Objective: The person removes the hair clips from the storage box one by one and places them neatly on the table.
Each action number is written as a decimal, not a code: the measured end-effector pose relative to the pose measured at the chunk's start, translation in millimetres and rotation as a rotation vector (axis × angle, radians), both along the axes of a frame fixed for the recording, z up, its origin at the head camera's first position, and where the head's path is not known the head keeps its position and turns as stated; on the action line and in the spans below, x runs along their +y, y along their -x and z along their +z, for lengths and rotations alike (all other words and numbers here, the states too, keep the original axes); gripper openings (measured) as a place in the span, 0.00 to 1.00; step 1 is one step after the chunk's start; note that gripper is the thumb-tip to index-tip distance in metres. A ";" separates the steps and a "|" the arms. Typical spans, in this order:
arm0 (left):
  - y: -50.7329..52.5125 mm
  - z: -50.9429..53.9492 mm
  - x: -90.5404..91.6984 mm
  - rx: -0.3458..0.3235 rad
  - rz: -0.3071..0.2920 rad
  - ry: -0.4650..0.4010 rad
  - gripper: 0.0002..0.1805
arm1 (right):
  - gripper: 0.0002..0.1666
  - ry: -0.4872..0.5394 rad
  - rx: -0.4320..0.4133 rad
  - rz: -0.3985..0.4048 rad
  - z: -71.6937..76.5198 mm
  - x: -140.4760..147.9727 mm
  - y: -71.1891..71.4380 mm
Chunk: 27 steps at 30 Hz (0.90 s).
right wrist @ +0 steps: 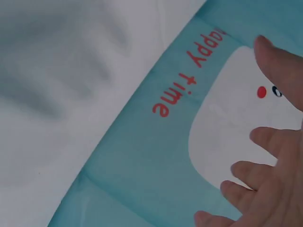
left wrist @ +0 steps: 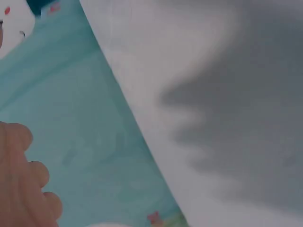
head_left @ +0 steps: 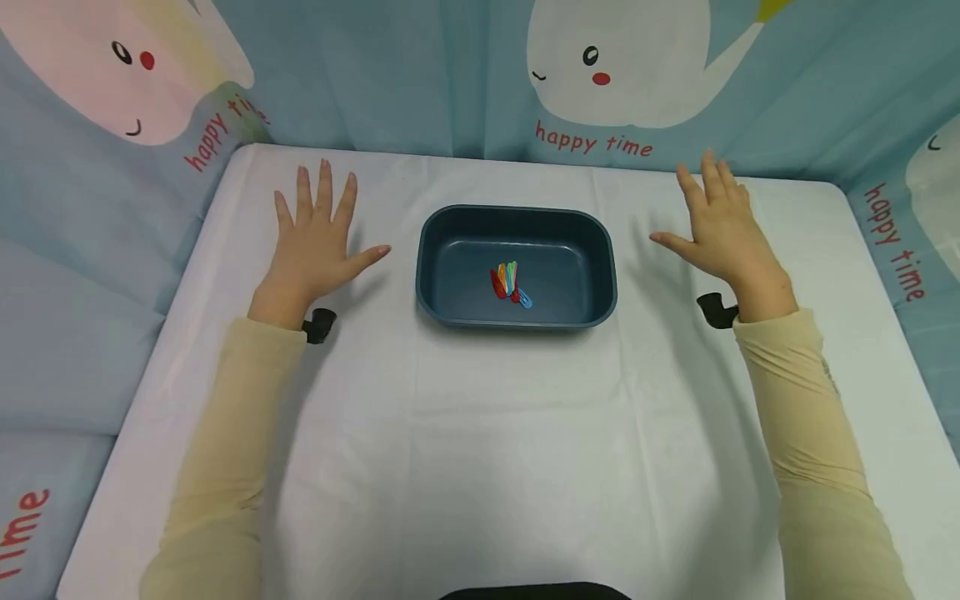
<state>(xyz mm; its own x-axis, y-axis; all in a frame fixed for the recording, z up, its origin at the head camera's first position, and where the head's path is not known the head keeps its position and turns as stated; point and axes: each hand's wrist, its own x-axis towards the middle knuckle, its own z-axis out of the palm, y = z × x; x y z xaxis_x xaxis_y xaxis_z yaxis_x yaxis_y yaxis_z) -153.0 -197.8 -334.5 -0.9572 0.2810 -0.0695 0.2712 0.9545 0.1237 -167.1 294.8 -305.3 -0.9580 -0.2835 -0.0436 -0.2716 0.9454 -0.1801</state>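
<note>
Dk-blue tray (head_left: 562, 271) nr far edge of bench (head_left: 517, 467), multicol. clips (head_left: 511, 279) inside. L hand (head_left: 311, 250) & R hand (head_left: 723, 233) spread, either side.

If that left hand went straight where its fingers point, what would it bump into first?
Probably the blue curtain beyond the white table, though how high the left hand hovers is hard to judge.
</note>
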 end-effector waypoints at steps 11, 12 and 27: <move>-20.0 -24.7 55.9 0.064 -0.182 -0.089 0.50 | 0.43 0.265 0.097 0.075 10.4 -33.6 -9.2; -21.0 -25.6 59.9 0.063 -0.189 -0.092 0.49 | 0.42 0.276 0.100 0.094 12.8 -40.0 -9.8; -28.0 -35.0 79.9 0.071 -0.171 -0.144 0.45 | 0.23 0.250 -0.173 0.358 5.1 -112.2 -9.1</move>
<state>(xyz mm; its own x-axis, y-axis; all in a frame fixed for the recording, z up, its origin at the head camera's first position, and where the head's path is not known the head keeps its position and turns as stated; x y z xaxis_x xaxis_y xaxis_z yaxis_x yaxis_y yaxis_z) -125.0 -117.8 -369.5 -0.8960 0.4413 0.0487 0.4400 0.8681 0.2299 -158.0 182.6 -300.2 -0.7827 -0.6170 -0.0820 -0.5189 0.7196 -0.4614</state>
